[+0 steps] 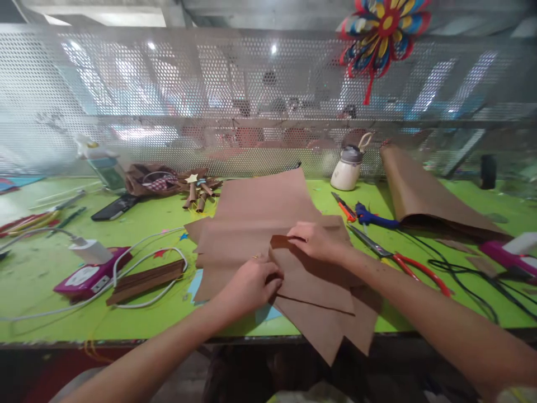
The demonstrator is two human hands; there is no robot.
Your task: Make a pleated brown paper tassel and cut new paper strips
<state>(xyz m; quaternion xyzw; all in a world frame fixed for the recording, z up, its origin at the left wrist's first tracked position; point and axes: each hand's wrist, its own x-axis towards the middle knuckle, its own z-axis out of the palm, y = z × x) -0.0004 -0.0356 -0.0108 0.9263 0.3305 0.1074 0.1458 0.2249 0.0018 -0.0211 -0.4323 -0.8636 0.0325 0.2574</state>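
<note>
Several sheets of brown paper (260, 196) overlap on the green table. On top of them lies a smaller piece of brown paper (319, 280), its upper left edge raised and curled. My left hand (258, 280) is closed on the left edge of this piece, thumb and fingers pressed together. My right hand (310, 240) pinches the top edge of the same piece, a little higher and to the right. Lower corners of the brown sheets hang past the table's front edge.
Scissors with red handles (419, 268), an orange cutter (344, 207) and a blue glue gun (375, 217) lie at right. A purple power strip (90, 280), a white cable and stacked brown strips (146, 281) are at left. A perforated screen (251, 84) stands behind.
</note>
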